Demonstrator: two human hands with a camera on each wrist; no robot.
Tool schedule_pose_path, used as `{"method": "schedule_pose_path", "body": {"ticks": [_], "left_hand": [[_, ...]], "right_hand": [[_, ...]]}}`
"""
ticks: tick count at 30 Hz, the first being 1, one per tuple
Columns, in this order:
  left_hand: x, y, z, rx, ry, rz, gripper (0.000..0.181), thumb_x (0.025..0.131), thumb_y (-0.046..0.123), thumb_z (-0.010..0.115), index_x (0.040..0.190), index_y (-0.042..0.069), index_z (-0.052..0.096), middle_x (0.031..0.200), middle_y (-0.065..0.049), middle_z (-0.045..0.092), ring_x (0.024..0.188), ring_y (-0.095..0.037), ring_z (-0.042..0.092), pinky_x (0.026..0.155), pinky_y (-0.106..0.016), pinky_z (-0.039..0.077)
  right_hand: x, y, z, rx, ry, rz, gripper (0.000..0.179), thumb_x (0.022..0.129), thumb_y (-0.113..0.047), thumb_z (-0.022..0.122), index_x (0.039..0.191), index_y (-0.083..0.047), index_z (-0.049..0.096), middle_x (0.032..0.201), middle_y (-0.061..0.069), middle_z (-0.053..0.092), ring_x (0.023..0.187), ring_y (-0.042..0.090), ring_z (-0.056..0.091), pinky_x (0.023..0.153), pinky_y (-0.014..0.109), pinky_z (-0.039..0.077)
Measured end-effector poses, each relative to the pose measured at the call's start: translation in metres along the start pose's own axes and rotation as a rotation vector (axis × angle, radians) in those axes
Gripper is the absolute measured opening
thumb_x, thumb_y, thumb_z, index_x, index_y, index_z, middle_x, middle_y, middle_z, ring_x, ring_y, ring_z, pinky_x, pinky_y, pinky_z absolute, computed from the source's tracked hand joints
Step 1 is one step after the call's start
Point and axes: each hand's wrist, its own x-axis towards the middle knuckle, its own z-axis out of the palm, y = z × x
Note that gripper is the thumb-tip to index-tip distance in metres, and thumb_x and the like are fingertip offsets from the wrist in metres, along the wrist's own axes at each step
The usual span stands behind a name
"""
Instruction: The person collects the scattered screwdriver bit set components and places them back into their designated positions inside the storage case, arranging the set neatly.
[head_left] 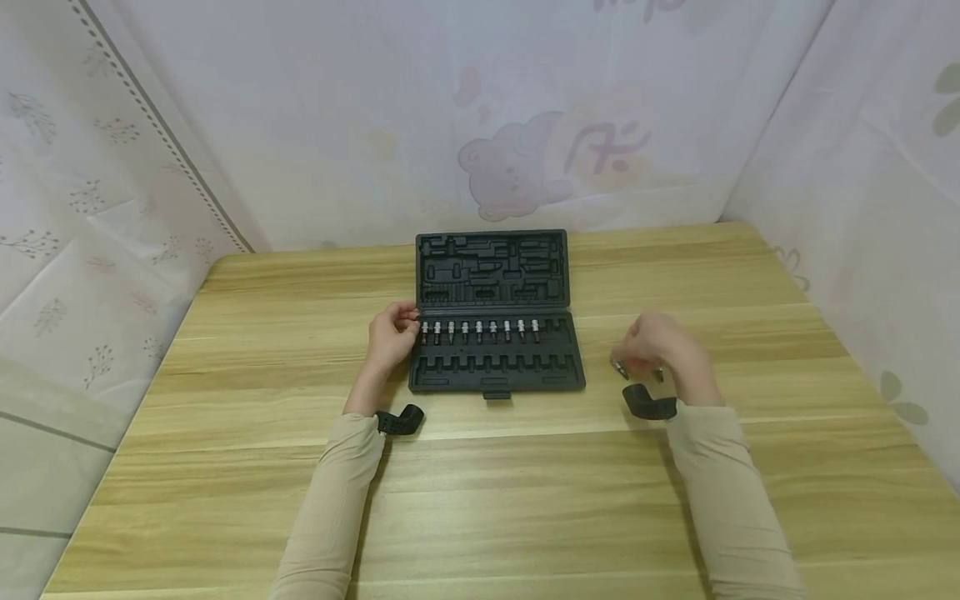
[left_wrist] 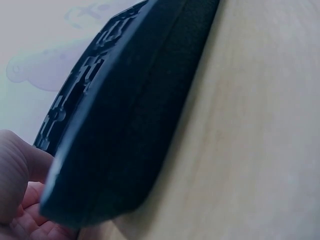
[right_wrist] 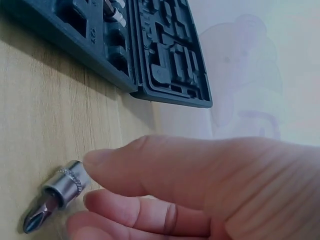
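black case (head_left: 457, 386) observed unfolded at the centre of the frame, on the wooden table (head_left: 510, 500); 9 socket bits (head_left: 479, 327) are seated in 1 row of its lower half. the case's left edge is pinched by the left hand (head_left: 390, 340) between thumb and curled fingers. the right hand (head_left: 660, 343), blurred, is held right of centre with fingers curled; a loose bit (right_wrist: 65, 184) is seen just by its thumb tip, lower left of the right wrist view. whether that bit is pinched cannot be told. 1 more metal piece (head_left: 658, 375) is partly covered by the right hand. pale printed cloth (head_left: 337, 125) is hung across the upper frame.
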Motion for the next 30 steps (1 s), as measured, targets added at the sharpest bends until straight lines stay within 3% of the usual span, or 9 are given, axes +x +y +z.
{"method": "schedule_pose_path", "body": {"ticks": [8, 18, 30], "left_hand": [[0.000, -0.001, 0.001, 0.001, -0.008, -0.014, 0.032, 0.085, -0.006, 0.053, 0.117, -0.007, 0.058, 0.102, -0.021, 0.062, 0.092, -0.031, 0.059, 0.078, -0.035, 0.047], [0.002, 0.000, 0.002, 0.004, -0.002, -0.008, 0.033, 0.085, -0.007, 0.052, 0.117, -0.008, 0.058, 0.103, -0.022, 0.062, 0.092, -0.032, 0.058, 0.080, -0.036, 0.047], [0.001, 0.000, 0.001, -0.014, 0.000, -0.016, 0.032, 0.085, -0.007, 0.052, 0.116, -0.008, 0.058, 0.102, -0.021, 0.062, 0.092, -0.031, 0.058, 0.081, -0.036, 0.047]], "right_hand": [[0.003, 0.002, 0.004, -0.010, -0.018, 0.020, 0.018, 0.080, -0.011, 0.066, 0.067, 0.001, 0.065, 0.055, 0.003, 0.059, 0.046, 0.010, 0.047, 0.051, 0.027, 0.043], [0.009, 0.004, 0.006, -0.028, -0.019, 0.054, 0.021, 0.078, -0.015, 0.064, 0.061, -0.003, 0.062, 0.051, 0.000, 0.056, 0.047, 0.010, 0.046, 0.051, 0.026, 0.041], [0.012, 0.001, 0.000, 0.033, 0.001, 0.029, 0.032, 0.082, -0.023, 0.061, 0.055, -0.005, 0.059, 0.047, -0.001, 0.050, 0.046, 0.011, 0.041, 0.051, 0.029, 0.040]]}}
